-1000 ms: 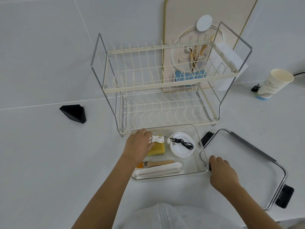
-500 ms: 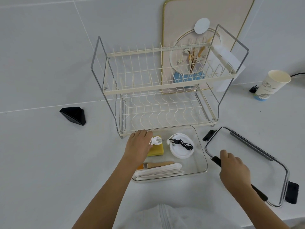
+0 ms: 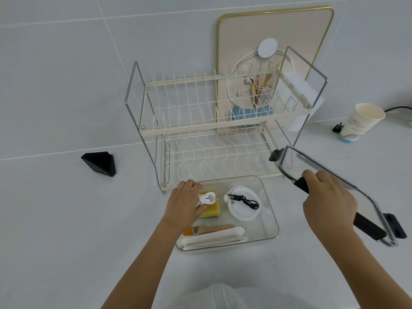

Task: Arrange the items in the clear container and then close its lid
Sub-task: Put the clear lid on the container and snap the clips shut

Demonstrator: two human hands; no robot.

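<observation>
The clear container [image 3: 270, 220] sits on the white counter in front of the dish rack. Inside it lie a yellow sponge [image 3: 211, 210], a white round disc [image 3: 244, 210] with a black cable [image 3: 245, 200] on it, a wooden-handled brush [image 3: 214, 229] and white folded sheets [image 3: 214, 238]. My left hand [image 3: 184, 206] rests at the container's left side, fingers closed on a coiled white cable [image 3: 207, 198] over the sponge. My right hand [image 3: 327, 201] grips the clear lid [image 3: 334, 175] by its black clip edge, holding it tilted above the counter, right of the container.
A two-tier cream dish rack [image 3: 214, 128] stands just behind the container. A framed picture [image 3: 276, 41] leans on the wall behind it. A paper cup [image 3: 361, 122] stands at the far right, and a black wedge-shaped object [image 3: 100, 163] at the left.
My right hand has taken hold of the lid and lifted it off the counter, tilting it up. My left hand stays on the white cable over the sponge.
</observation>
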